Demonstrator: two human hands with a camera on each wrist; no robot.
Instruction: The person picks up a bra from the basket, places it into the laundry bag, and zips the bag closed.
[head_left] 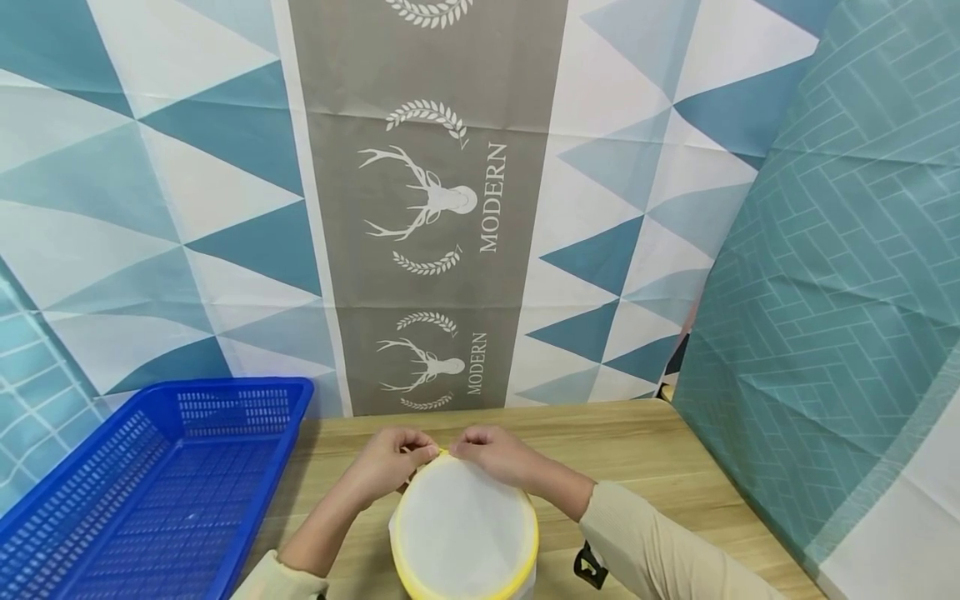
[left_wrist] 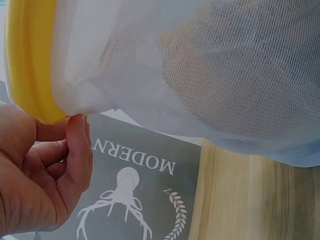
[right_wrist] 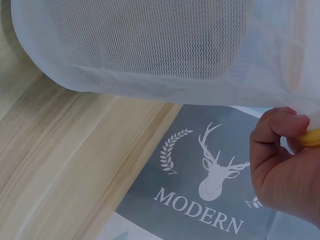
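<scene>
A round white mesh bag (head_left: 467,527) with a yellow rim stands at the front of the table, its flat pale top facing up. At the far side of that rim, my left hand (head_left: 384,468) pinches the edge between thumb and fingers. Close beside it, my right hand (head_left: 501,457) grips the same yellow edge. The left wrist view shows the yellow rim (left_wrist: 31,60) above the fingers. Through the mesh wall (right_wrist: 150,45) in the right wrist view, blurred shapes show, too faint to name.
A blue plastic basket (head_left: 288,442) with slotted walls lies to the left. The wooden table (head_left: 622,450) meets a patterned cloth (head_left: 420,275) behind and a teal sheet (head_left: 840,333) on the right. A black buckle (head_left: 590,567) hangs by the right sleeve.
</scene>
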